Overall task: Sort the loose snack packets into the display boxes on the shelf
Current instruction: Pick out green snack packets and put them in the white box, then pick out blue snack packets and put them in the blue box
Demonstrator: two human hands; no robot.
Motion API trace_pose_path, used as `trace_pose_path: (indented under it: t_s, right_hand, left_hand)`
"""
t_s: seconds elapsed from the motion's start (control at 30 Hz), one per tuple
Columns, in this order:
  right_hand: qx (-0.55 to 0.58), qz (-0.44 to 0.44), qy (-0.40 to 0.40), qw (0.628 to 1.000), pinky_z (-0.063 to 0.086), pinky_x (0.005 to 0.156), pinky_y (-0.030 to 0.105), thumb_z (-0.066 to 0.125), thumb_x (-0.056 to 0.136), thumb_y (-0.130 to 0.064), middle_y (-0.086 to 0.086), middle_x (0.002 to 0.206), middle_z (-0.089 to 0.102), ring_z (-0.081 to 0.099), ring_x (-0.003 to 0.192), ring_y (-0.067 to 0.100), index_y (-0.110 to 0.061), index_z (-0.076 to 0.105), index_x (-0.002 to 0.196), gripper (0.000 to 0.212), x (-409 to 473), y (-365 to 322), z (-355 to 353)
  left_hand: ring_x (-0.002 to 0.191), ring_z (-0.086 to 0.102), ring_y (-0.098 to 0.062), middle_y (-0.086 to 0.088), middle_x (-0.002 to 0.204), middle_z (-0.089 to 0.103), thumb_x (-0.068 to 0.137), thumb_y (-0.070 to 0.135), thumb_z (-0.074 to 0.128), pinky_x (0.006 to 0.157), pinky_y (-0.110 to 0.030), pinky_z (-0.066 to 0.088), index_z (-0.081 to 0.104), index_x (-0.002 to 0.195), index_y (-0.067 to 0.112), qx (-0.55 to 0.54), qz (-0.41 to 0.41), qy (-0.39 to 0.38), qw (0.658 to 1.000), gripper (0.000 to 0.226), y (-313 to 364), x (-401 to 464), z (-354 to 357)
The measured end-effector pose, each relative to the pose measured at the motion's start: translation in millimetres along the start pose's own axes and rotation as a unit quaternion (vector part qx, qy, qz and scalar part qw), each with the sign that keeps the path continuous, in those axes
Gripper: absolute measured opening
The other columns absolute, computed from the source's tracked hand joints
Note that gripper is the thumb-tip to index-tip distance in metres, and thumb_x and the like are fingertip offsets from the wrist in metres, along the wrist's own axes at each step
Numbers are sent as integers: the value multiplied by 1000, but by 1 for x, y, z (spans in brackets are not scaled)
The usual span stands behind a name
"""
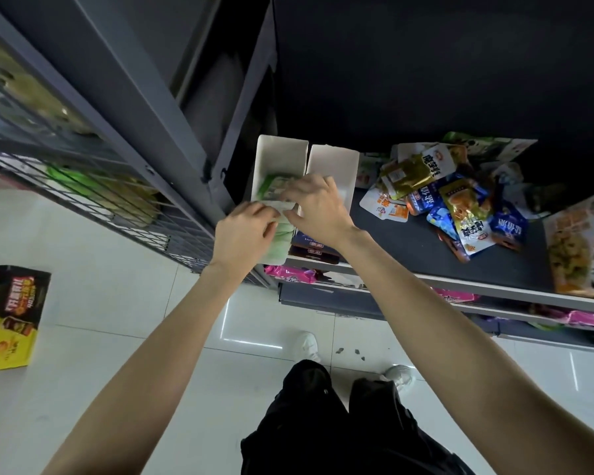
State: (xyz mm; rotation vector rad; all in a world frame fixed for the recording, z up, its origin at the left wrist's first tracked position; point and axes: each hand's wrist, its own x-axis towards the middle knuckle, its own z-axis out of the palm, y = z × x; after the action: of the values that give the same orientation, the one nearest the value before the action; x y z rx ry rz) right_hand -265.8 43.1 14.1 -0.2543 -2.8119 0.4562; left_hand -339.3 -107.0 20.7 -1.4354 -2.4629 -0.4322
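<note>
Dim shelf recess point(426, 63) far, nearly black. Bright glossy floor point(117, 286) near, streaks of glare. Left wire rack point(66, 159) blurred. Wide-angle bending at edges. Hands slightly motion-smeared.

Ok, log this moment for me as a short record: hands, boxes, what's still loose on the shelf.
left hand: at the left display box, grip on the green packets
right hand: fingers on the same packets, over the box front
right display box: beside the left one; contents hidden by the hand
loose packets: heaped on the shelf, right of the boxes
floor: yellow carton at left
</note>
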Motion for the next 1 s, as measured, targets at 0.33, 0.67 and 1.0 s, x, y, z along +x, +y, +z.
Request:
trace_pose_path:
  t_s: [0.33,0.67,1.0]
  right_hand:
    - [235,221,14,947,54,75,23,60,90,-12,-7,89,72,67,80,5,-17,69,106,19,-161,81,-77]
    - [0,269,-85,959,32,109,49,55,89,-9,11,144,42,34,134,36,-18,52,133,45,-217,228,-52]
    - [-16,298,-186,936,28,111,48,48,96,-27,-3,157,11,12,143,32,-31,35,142,49,-225,251,-48]
  left_hand:
    - [73,56,-6,13,77,58,88,21,59,67,-14,43,53,83,15,-446,-158,-23,881,9,146,16,-28]
    - [116,53,-24,-7,128,55,89,32,60,93,-35,42,43,131,11,-271,-201,-262,904,50,262,73,144]
    - [91,66,-26,-11,102,66,84,14,66,83,-43,55,62,108,8,-476,-506,-123,709,25,287,84,186]
